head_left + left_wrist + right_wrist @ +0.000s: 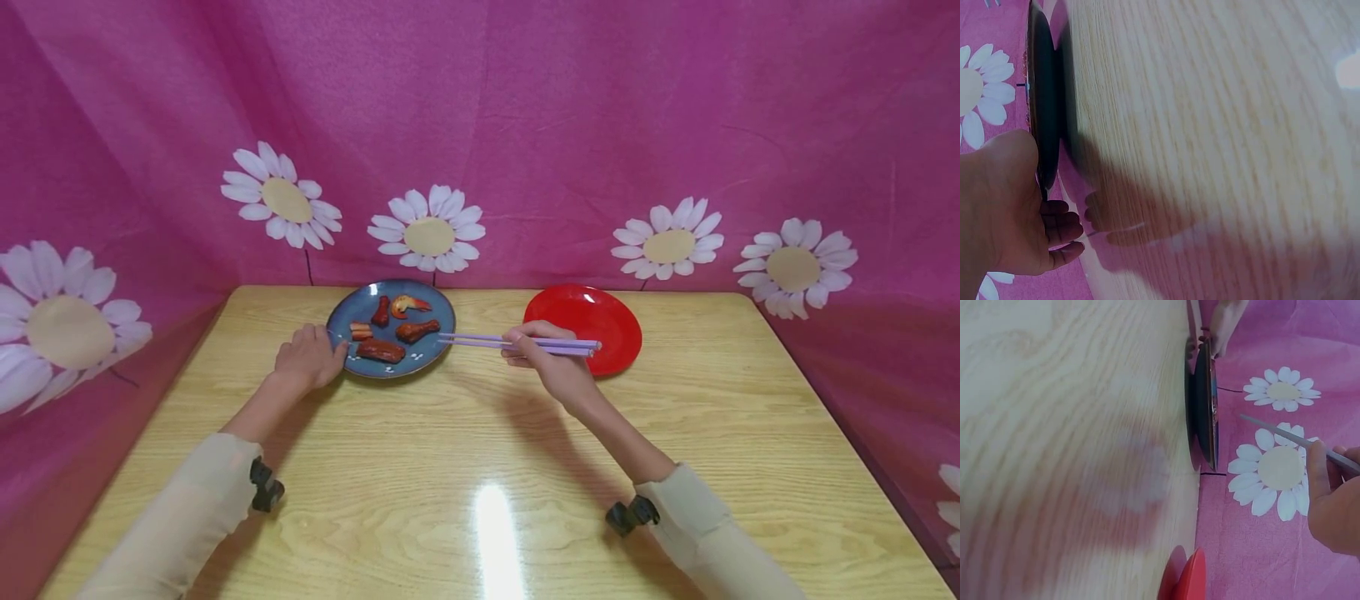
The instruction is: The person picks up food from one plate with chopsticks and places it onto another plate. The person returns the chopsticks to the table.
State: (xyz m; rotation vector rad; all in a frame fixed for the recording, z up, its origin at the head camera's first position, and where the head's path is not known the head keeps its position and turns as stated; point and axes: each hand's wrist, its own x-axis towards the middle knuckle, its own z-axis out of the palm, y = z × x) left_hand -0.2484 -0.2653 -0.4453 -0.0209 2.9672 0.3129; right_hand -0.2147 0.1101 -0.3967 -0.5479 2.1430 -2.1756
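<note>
My left hand (307, 358) grips the left rim of a blue plate (431, 348); in the left wrist view the thumb lies over the edge and the fingers curl below. On the plate are a drumstick (416, 331), a shrimp-like orange piece (411, 305), a dark red piece (381, 311), a small bundle of brown strips (361, 331) and a glazed brown slab of meat (380, 350). My right hand (564, 377) holds purple chopsticks (480, 342) above the table, their tips by the plate's right rim. Nothing is between the tips.
A red plate (611, 325) lies on the wooden table (405, 467), behind and below my right hand. Pink cloth (540, 125) with daisies hangs round the back and sides. Dark devices (266, 485) are strapped at both wrists.
</note>
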